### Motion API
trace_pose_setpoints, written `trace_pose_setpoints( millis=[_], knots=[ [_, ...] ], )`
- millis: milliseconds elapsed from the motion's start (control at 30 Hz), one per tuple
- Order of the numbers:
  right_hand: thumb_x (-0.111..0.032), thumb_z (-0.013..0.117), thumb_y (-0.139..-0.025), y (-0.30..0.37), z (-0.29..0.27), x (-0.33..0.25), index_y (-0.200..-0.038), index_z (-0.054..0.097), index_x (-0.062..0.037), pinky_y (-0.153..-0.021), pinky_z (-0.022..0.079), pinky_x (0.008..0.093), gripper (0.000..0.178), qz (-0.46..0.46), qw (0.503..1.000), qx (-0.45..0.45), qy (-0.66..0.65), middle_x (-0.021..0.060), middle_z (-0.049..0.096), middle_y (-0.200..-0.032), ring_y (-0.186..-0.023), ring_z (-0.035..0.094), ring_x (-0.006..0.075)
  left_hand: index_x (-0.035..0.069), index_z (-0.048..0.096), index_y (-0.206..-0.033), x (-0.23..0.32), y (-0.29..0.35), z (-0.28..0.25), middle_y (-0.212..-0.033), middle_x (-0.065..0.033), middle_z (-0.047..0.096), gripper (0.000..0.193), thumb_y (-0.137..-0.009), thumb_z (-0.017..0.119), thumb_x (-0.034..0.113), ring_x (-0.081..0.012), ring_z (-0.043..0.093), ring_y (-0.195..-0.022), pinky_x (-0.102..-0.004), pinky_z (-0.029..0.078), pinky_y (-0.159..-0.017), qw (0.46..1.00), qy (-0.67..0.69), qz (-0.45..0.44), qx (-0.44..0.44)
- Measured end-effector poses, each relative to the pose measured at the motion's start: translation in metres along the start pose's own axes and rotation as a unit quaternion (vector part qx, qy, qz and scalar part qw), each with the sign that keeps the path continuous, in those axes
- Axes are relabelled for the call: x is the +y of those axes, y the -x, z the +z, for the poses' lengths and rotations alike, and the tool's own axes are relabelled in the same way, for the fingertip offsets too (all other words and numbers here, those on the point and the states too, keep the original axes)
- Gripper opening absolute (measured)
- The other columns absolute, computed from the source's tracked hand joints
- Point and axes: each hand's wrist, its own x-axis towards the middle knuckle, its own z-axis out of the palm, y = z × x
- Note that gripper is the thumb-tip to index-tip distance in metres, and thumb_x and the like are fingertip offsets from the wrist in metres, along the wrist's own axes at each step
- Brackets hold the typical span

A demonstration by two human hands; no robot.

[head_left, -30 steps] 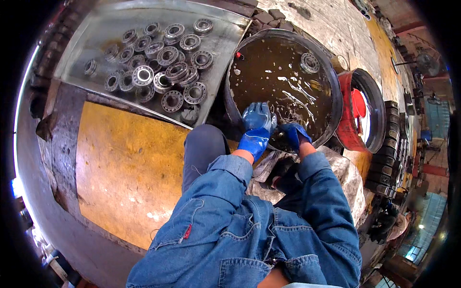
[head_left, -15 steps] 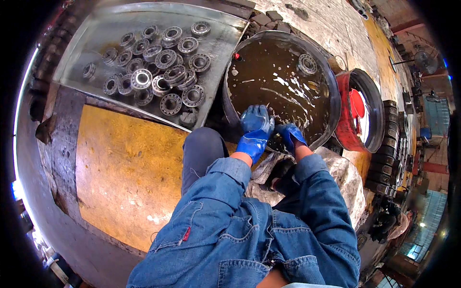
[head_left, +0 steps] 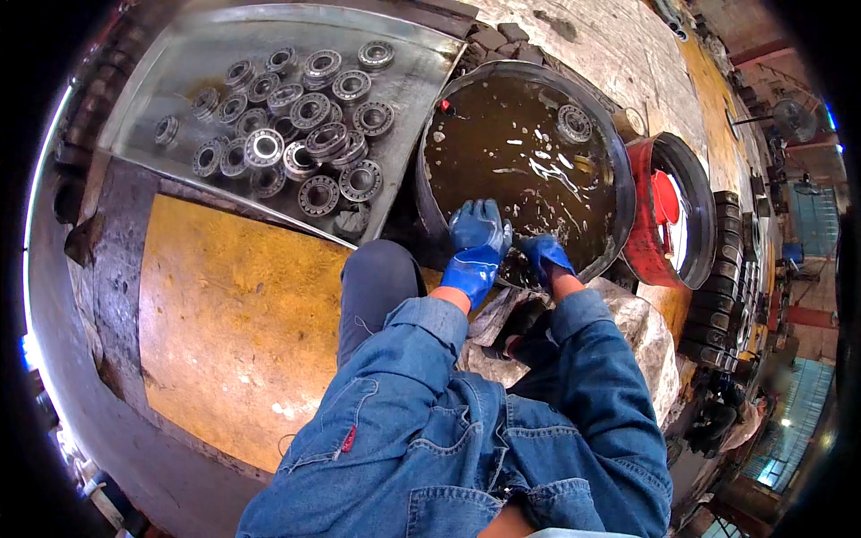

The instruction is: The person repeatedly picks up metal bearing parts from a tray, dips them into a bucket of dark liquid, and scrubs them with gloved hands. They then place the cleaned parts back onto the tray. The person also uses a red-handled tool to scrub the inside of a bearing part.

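Both my hands wear blue rubber gloves and work at the near rim of a round tub (head_left: pixel 430 204) of murky brown liquid. My left hand (head_left: pixel 478 235) is back-up, its fingers bent downward and closed over something I cannot make out. Close beside it, my right hand (head_left: pixel 543 257) is turned inward, its fingers curled and mostly hidden. Between the hands a dark, speckled patch shows, too unclear to name. A roller bearing (head_left: pixel 574 124) lies at the tub's far right, and a small red thing (head_left: pixel 444 106) is at its far left edge.
Left of the tub, a metal tray (head_left: pixel 170 67) carries many roller bearings (head_left: pixel 310 109) in a loose heap. A yellow, worn board (head_left: pixel 233 332) lies in front of it. To the right stand a red drum (head_left: pixel 659 215) and stacked dark rings (head_left: pixel 717 296).
My hands stay at the near rim with only a slight shift. The foam and glints on the liquid have changed shape.
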Motion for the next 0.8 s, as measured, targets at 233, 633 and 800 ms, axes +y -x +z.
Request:
trace_pose_setpoints(
  millis=[233,633,800],
  knots=[
    [-0.033,0.055,-0.098,-0.009,-0.024,-0.055,-0.113,0.077,-0.0126,-0.088,0.056,0.0495,0.034,-0.086,0.965,-0.087,0.231,0.0197,0.074,-0.110,-0.101,0.072,0.0371,0.006,0.066,-0.123,-0.006,0.003,0.011,-0.121,-0.0171,0.069,0.054,-0.081,0.075,0.040,-0.0342,0.065,-0.115,-0.0481,0.051,-0.100,1.000,-0.016,-0.016,-0.004],
    [-0.035,0.062,-0.092,0.002,-0.031,-0.073,-0.101,0.078,-0.0071,-0.081,0.055,0.0469,0.034,-0.049,0.990,-0.094,0.094,0.0225,0.074,-0.100,-0.094,0.072,0.0371,0.007,0.067,-0.111,-0.015,0.005,0.004,-0.108,-0.0180,0.071,0.042,-0.083,0.072,0.037,-0.0363,0.068,-0.103,-0.0505,0.055,-0.090,1.000,-0.018,-0.003,0.008],
    [-0.037,0.067,-0.091,0.015,-0.019,-0.036,-0.109,0.077,-0.0095,-0.086,0.057,0.0466,0.035,-0.014,0.991,0.021,0.132,0.0212,0.074,-0.110,-0.105,0.072,0.0360,0.006,0.067,-0.113,-0.003,0.001,0.001,-0.110,-0.0164,0.072,0.043,-0.084,0.071,0.038,-0.0360,0.068,-0.103,-0.0519,0.056,-0.086,1.000,-0.020,0.011,0.015]
  ],
)
